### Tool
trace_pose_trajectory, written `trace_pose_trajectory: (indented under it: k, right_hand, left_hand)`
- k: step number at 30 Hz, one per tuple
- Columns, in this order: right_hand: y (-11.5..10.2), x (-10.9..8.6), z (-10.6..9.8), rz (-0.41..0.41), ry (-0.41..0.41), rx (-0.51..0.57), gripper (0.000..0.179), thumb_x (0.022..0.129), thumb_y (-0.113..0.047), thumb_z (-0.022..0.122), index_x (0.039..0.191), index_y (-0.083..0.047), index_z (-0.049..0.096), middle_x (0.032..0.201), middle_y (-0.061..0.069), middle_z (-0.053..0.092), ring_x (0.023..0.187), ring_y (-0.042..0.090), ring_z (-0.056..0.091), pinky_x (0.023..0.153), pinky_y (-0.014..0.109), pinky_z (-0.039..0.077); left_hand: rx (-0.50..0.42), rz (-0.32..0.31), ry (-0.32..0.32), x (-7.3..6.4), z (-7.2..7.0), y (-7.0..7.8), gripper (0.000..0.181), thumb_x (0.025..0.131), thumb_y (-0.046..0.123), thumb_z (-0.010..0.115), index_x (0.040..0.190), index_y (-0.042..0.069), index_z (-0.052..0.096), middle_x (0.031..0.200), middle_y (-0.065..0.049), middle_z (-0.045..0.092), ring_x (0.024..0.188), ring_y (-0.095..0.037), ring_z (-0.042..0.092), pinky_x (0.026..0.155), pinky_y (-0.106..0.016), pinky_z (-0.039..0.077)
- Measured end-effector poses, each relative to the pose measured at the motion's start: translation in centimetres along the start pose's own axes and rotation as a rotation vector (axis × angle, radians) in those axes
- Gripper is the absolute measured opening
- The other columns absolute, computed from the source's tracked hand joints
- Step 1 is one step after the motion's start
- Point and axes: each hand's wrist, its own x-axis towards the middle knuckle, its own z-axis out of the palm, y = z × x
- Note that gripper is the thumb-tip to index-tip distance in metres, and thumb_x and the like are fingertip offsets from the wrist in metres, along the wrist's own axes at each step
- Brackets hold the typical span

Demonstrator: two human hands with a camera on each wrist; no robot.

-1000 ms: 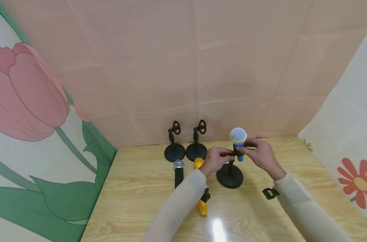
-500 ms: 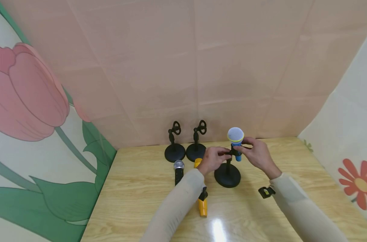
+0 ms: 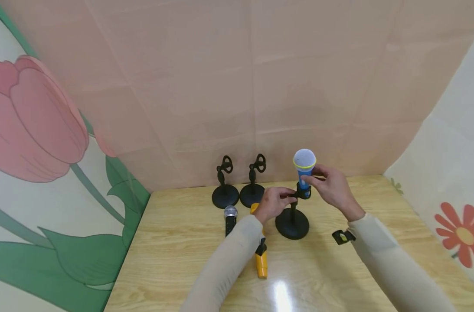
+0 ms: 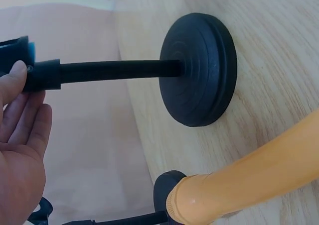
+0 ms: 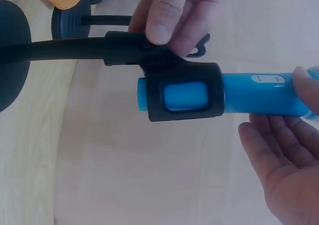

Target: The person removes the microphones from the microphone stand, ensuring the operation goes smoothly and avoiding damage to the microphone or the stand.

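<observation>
My right hand (image 3: 335,189) pinches a blue toy microphone (image 3: 305,167) with a white head and yellow ring, just below the head. In the right wrist view the blue handle (image 5: 259,92) runs through the black clip (image 5: 185,96), its lower end poking a little out of the far side. With thumb and fingers my left hand (image 3: 274,203) grips the joint under the clip of the black microphone stand (image 3: 292,224). The stand's round base (image 4: 199,68) rests on the table.
Two more black stands (image 3: 225,197) with ring-shaped clips stand by the back wall. A black microphone with a silver head (image 3: 230,212) and an orange microphone (image 3: 262,264) lie on the wooden table (image 3: 166,251), both partly behind my left arm.
The blue microphone has risen in the clip, its head now higher above it. My right hand has shifted up the handle. Stand and left hand have slid slightly left.
</observation>
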Motion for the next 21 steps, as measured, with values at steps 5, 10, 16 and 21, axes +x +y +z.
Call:
trace_pose_trajectory:
  k: [5,10,16,21]
  right_hand:
    - [-0.3,0.2,-0.3,-0.002,0.014,-0.009,0.037,0.094,-0.017,0.072,0.117,0.01,0.064,0.109,0.028,0.069,0.104,0.044,0.066,0.088,0.054,0.052]
    - [-0.7,0.5,-0.5,-0.016,0.023,-0.01,0.036,0.095,-0.017,0.071,0.117,0.01,0.064,0.108,0.028,0.069,0.103,0.044,0.066,0.087,0.054,0.053]
    - [-1.2,1.0,-0.8,-0.026,0.027,-0.015,0.035,0.094,-0.017,0.072,0.117,0.009,0.065,0.108,0.028,0.069,0.102,0.043,0.067,0.086,0.052,0.053]
    - [-1.8,1.2,-1.2,-0.008,0.018,-0.016,0.039,0.096,-0.021,0.07,0.12,0.008,0.063,0.111,0.028,0.068,0.105,0.044,0.065,0.089,0.055,0.052]
  left_hand:
    - [-0.008,-0.017,-0.007,0.0,-0.3,0.2,0.015,0.09,0.018,0.076,0.104,0.015,0.08,0.1,0.01,0.075,0.084,0.003,0.064,0.071,-0.016,0.053]
    - [-0.012,-0.004,-0.016,0.1,-0.4,0.1,0.016,0.091,0.016,0.075,0.106,0.013,0.08,0.102,0.008,0.075,0.085,0.003,0.065,0.072,-0.015,0.052]
    - [-0.008,-0.009,-0.029,0.3,-0.6,-0.1,0.017,0.092,0.015,0.073,0.108,0.013,0.079,0.103,0.008,0.075,0.086,0.004,0.064,0.074,-0.014,0.051]
    - [-0.009,-0.001,-0.033,0.5,-0.8,-0.1,0.017,0.093,0.014,0.073,0.109,0.011,0.079,0.104,0.006,0.075,0.087,0.002,0.065,0.075,-0.014,0.052]
